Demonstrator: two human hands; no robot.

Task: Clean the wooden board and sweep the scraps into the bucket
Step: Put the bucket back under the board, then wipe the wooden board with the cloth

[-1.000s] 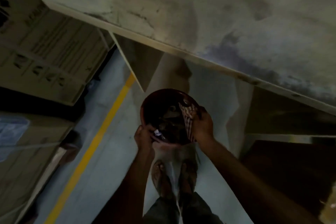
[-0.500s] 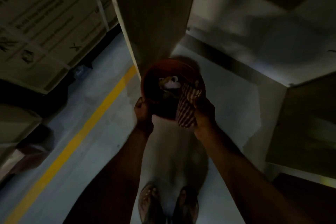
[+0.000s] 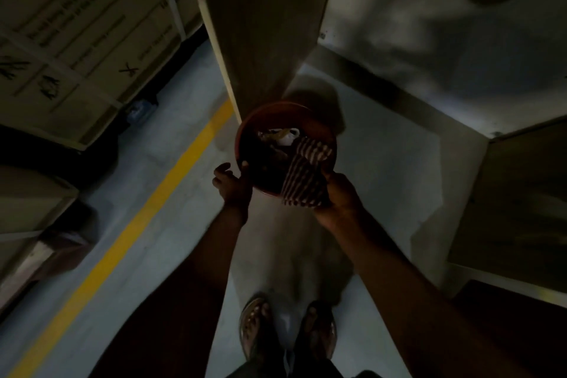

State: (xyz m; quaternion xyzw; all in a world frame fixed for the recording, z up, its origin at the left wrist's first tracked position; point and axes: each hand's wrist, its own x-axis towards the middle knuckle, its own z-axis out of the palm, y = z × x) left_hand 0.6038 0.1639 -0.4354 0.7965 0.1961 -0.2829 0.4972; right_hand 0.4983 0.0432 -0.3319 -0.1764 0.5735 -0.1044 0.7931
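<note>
- Bucket (image 3: pixel 285 120), red-brown and round, hangs in front of us above the floor (image 3: pixel 383 181), held between both our hands, its mouth turned up toward us
- Inside the bucket we see pale scraps (image 3: pixel 280 135) heaped toward its far side
- Our left hand (image 3: pixel 231 184) sits at the bucket's near-left rim; the thumb touches the rim while the other fingers are loosely spread, so this grip is part open and only steadies the bucket
- Our right hand (image 3: pixel 339 196) is at the bucket's near-right side, its grip closed on a striped cloth (image 3: pixel 303 175) that drapes over the rim; whether those fingers also clasp the bucket wall we cannot tell
- Just beyond the bucket a wooden board (image 3: pixel 264 24) rises with its pale edge toward the left
- Left of the bucket a yellow line (image 3: pixel 138 224) runs along the floor, and past it stand cardboard boxes (image 3: pixel 70 34)
- Below the bucket, nearer to us, we see our two feet in sandals (image 3: pixel 254 325) on the floor
</note>
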